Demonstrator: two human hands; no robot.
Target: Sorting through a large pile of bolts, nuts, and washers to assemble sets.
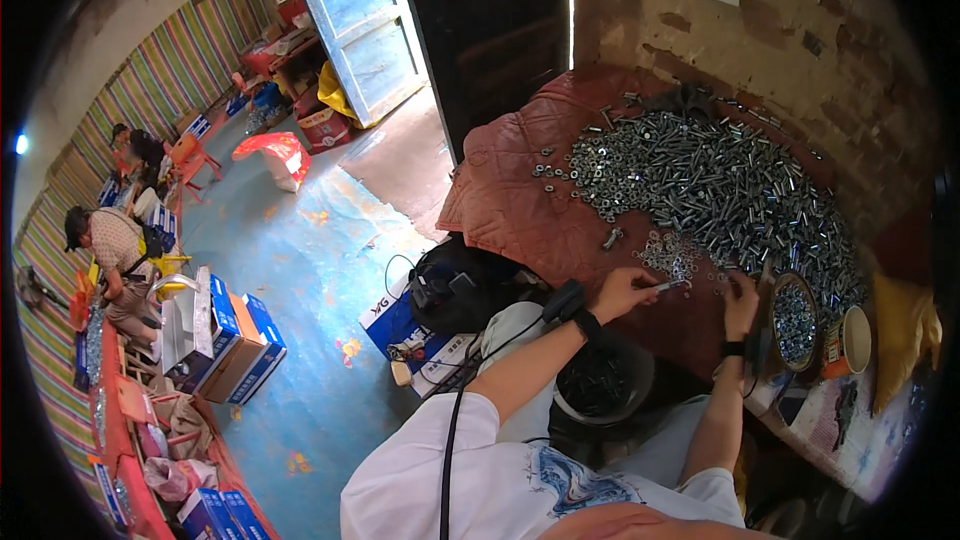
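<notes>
My left hand pinches a short silver metal bolt between thumb and fingertips, just above the red quilted cloth. My right hand is beside it, fingers bent together at the near edge of the metal parts; whatever they grip is too small to make out. Between and beyond the hands lies a small patch of loose flat washers. Farther back, a heap of nuts merges into a large pile of silver bolts or sleeves.
Right of my right hand stand a bowl of small metal parts and an open tub. A bucket with dark pieces sits below my arms. Cartons stand on the blue floor at left; people sit beyond.
</notes>
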